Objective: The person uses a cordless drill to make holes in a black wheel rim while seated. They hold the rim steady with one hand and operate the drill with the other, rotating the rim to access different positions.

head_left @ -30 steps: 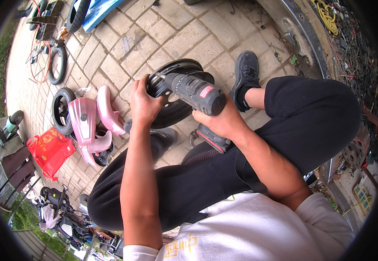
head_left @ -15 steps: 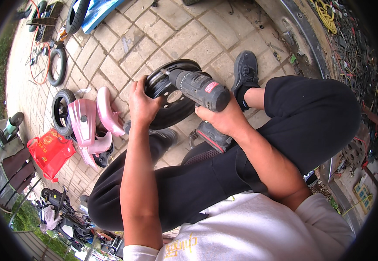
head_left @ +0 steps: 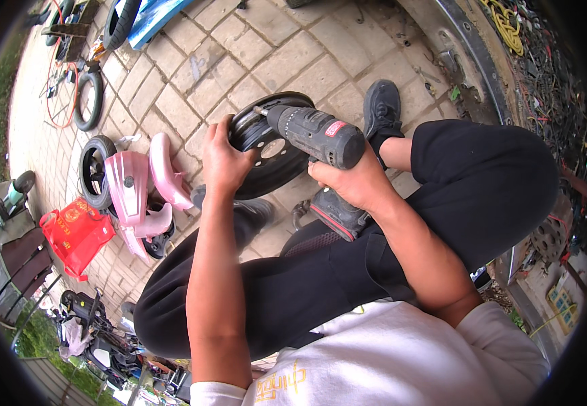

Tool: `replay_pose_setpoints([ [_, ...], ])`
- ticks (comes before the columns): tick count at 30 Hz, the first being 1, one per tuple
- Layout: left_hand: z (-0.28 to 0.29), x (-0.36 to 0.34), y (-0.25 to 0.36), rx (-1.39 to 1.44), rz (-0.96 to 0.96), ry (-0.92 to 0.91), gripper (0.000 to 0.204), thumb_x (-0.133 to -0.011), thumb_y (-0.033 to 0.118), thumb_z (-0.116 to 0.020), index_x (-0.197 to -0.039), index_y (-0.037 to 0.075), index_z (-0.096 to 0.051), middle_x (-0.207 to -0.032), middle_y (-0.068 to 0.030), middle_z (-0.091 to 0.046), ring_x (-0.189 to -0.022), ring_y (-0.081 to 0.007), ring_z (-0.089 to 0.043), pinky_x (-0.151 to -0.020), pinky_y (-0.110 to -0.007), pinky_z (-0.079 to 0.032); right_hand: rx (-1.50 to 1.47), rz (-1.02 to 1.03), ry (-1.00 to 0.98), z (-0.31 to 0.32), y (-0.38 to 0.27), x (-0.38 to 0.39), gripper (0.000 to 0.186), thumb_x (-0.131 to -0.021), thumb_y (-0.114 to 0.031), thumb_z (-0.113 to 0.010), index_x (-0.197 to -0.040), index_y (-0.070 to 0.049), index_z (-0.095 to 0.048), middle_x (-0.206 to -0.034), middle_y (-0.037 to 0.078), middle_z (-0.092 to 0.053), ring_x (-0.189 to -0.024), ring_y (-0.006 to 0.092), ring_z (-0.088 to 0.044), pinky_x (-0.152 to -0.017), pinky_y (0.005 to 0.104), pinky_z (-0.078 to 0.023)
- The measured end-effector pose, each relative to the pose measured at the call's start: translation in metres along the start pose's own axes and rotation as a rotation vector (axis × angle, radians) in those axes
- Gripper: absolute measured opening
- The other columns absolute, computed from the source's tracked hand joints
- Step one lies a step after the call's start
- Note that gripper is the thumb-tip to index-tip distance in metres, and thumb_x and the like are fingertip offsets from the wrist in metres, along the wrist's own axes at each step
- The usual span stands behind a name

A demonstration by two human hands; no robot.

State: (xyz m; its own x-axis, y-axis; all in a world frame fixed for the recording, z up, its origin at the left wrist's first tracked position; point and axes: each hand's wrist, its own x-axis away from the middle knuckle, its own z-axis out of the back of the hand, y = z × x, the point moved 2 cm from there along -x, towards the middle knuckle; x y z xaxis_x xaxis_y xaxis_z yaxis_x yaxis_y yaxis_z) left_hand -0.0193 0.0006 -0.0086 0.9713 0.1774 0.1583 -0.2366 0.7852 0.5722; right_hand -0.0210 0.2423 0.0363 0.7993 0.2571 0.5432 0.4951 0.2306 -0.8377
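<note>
A black steel wheel rim (head_left: 270, 174), with holes round its centre, is held tilted between my knees and the paving. My left hand (head_left: 227, 159) grips its left edge, thumb toward the middle, fingers curled over the upper left. In my right hand (head_left: 354, 183) is a dark cordless drill (head_left: 314, 135) with a red label, gripped by the handle, its battery near my right thigh. The drill's bit points left at the rim's upper inner lip; whether it touches is hard to tell.
Pink plastic body panels (head_left: 126, 186), a tyre (head_left: 95, 194) and a red bag (head_left: 75, 235) lie on the left paving, with more tyres (head_left: 88, 101) farther back. Tangled cables (head_left: 533, 88) and a yellow hose (head_left: 506, 30) line the right edge. Scooters (head_left: 97, 342) stand at lower left.
The drill and my right hand have shifted right and slightly upward, and the bit has moved rightward along the rim's upper lip. My left hand stays on the rim.
</note>
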Motion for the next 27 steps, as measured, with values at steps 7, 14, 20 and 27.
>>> replay_pose_setpoints([
  [7,-0.001,0.002,0.0,-0.008,0.03,0.011,0.07,-0.062,0.013,-0.077,-0.128,0.0,-0.058,-0.111,-0.0195,-0.059,-0.103,-0.0383,-0.061,-0.093,-0.043,-0.051,0.025,0.008,0.0,0.003,-0.004,0.003,0.021,-0.075,-0.011,-0.068,-0.089,0.004,-0.063,-0.078,0.011,-0.068,-0.074,0.0159,-0.063,-0.07,0.0347,-0.052],
  [14,-0.001,0.003,0.004,-0.026,0.031,0.016,0.07,-0.062,0.012,-0.078,-0.127,0.001,-0.058,-0.111,-0.0192,-0.059,-0.103,-0.0387,-0.06,-0.093,-0.044,-0.051,0.031,-0.003,-0.001,0.005,-0.007,0.006,0.022,-0.075,-0.011,-0.068,-0.091,0.004,-0.064,-0.08,0.013,-0.069,-0.074,0.019,-0.065,-0.071,0.0354,-0.053],
  [20,-0.003,0.003,0.007,-0.047,0.032,0.003,0.07,-0.062,0.012,-0.077,-0.128,0.001,-0.058,-0.111,-0.0193,-0.06,-0.104,-0.0386,-0.061,-0.092,-0.044,-0.051,0.053,0.017,-0.049,-0.001,-0.015,0.011,0.024,-0.075,-0.01,-0.068,-0.094,0.004,-0.063,-0.083,0.014,-0.069,-0.077,0.0196,-0.066,-0.073,0.0353,-0.053],
  [27,0.0,0.004,0.007,0.002,0.057,0.033,0.07,-0.061,0.012,-0.076,-0.128,0.0,-0.058,-0.11,-0.0197,-0.06,-0.103,-0.0386,-0.061,-0.092,-0.043,-0.051,0.019,-0.021,0.031,0.006,-0.012,0.008,0.024,-0.075,-0.01,-0.069,-0.093,0.004,-0.063,-0.082,0.013,-0.068,-0.076,0.0172,-0.064,-0.072,0.0354,-0.053],
])
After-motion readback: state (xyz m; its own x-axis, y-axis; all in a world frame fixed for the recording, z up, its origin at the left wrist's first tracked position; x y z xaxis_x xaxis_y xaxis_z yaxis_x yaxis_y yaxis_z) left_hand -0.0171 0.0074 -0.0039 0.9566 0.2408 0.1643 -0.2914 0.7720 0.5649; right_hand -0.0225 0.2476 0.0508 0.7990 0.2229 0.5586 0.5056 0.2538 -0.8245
